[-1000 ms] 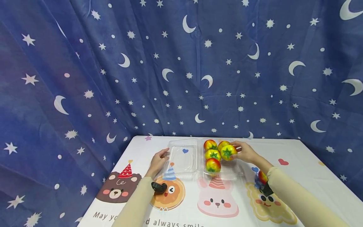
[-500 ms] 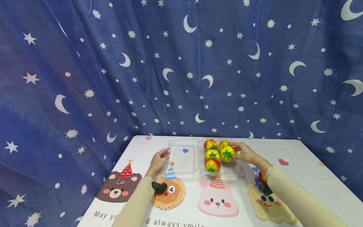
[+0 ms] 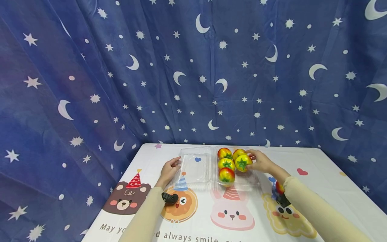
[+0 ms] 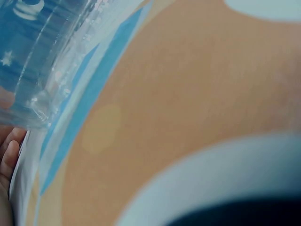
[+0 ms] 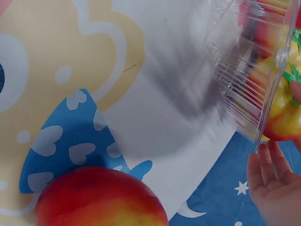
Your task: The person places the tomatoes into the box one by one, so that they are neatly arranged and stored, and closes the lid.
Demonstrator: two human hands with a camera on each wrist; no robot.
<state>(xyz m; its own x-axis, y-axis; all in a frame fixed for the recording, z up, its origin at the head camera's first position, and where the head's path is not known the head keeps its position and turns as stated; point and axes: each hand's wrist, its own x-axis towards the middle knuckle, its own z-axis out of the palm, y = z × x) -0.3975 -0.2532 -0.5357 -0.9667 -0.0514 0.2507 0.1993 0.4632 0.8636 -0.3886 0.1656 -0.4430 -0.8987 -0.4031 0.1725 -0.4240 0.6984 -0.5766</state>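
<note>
I watched right hand (image 3: 260, 162) grip 1 fruit (image 3: 242, 164) near right edge of box (image 3: 248, 181); left hand (image 3: 170, 170) sat at left edge of lid (image 3: 195, 172), likely bracing; grip I couldn't tell.

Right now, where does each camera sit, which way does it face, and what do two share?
Head: on the head, looking forward and down at the open clear container and curtain; left hand, right hand and sleeves show.
Left wrist: on that wrist, facing tablecloth and a container corner; fingers show at the left edge.
Right wrist: on that wrist, facing tablecloth, container side and a loose fruit; right hand shows at the right edge.
Head and right wrist share that fruit and the right hand.
</note>
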